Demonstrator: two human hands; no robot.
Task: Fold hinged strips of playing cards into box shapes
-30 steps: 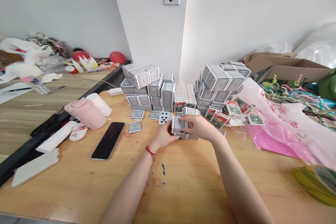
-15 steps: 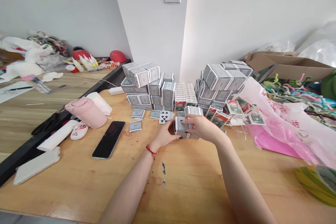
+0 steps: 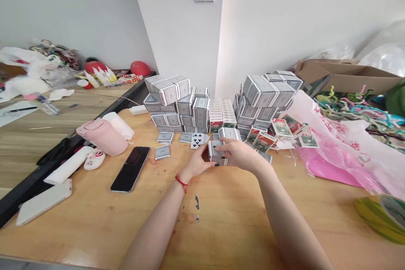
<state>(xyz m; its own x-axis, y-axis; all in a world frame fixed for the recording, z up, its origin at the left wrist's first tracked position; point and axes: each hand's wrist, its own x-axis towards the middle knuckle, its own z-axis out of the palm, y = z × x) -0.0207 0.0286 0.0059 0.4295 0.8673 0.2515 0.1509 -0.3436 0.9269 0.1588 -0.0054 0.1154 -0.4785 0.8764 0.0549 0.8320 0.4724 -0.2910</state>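
Observation:
At the middle of the table, a block of grey-backed playing cards [image 3: 214, 147] lies between my two hands. My left hand [image 3: 200, 161], with a red string on its wrist, presses its fingers and thumb against the block's left side. From the right, my right hand [image 3: 238, 152] grips the same block, its fingers bent over the top and its palm hiding part of the cards. Just behind stands another grey-backed card block [image 3: 230, 133]. To the left lie a face-up club card [image 3: 198, 140] and a small card stack [image 3: 162, 152].
Grey card blocks are piled high at back left [image 3: 171, 105] and back right [image 3: 267, 97], with boxed decks [image 3: 222, 112] between them. Loose card boxes [image 3: 264, 141] and a pink plastic bag [image 3: 329, 152] are at right. A phone [image 3: 130, 169] and pink cup [image 3: 103, 136] are at left.
My right hand has shifted slightly left along the card block, exposing cards on the table to its right. My left hand keeps its hold. The whole view has moved slightly.

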